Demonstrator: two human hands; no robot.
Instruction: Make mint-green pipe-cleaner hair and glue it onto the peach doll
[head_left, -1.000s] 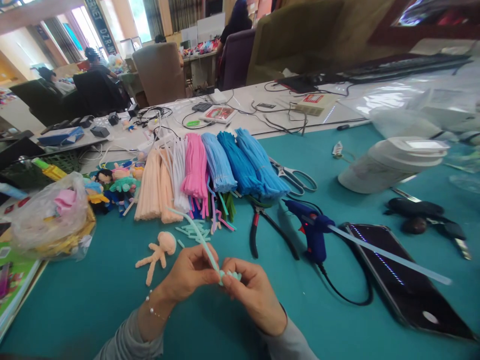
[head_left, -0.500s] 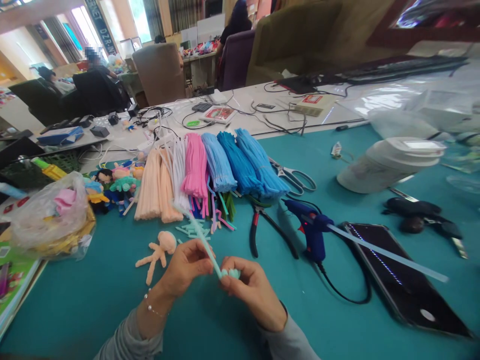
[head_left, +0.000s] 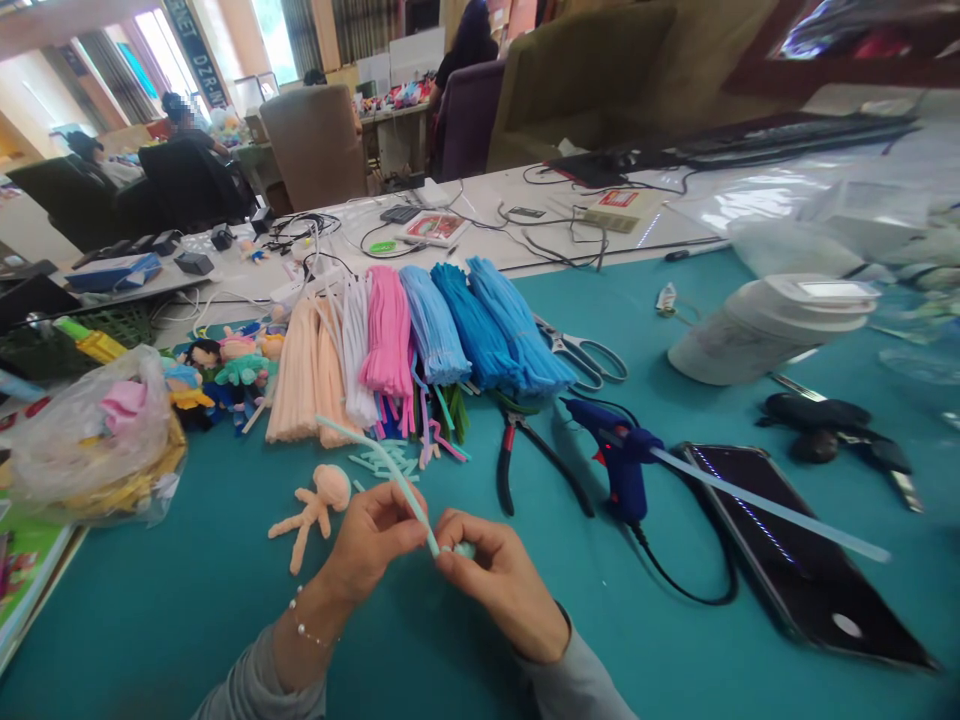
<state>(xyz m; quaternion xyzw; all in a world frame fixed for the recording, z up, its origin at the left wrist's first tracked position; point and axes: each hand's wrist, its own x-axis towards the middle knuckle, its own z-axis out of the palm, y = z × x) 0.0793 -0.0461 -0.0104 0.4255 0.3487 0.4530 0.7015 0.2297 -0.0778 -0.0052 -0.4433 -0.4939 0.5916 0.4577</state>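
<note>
A mint-green pipe cleaner [head_left: 390, 462] runs up and left from between my hands, its far end free and slightly curved. My left hand [head_left: 379, 535] is closed on its lower stretch. Pinched in the fingertips of my right hand [head_left: 491, 575] is the pipe cleaner's other end, bent into a small bundle of loops mostly covered by the fingers. A peach figure [head_left: 319, 508] with a round head and thin limbs lies left of my left hand. Short cut mint pieces [head_left: 386, 460] lie scattered behind the hands.
Bundles of pipe cleaners [head_left: 442, 325] stretch across the back of the green mat. Pliers [head_left: 536, 455], scissors [head_left: 581, 350], a blue glue gun [head_left: 622, 455], a phone [head_left: 795, 550] and a white cup [head_left: 765, 330] lie to the right. Small dolls [head_left: 232, 365] and a plastic bag [head_left: 90, 440] are left.
The pipe cleaner's free end has swung to the left and now bows more. Both hands keep their hold, with the right fingers slightly shifted over the looped bundle.
</note>
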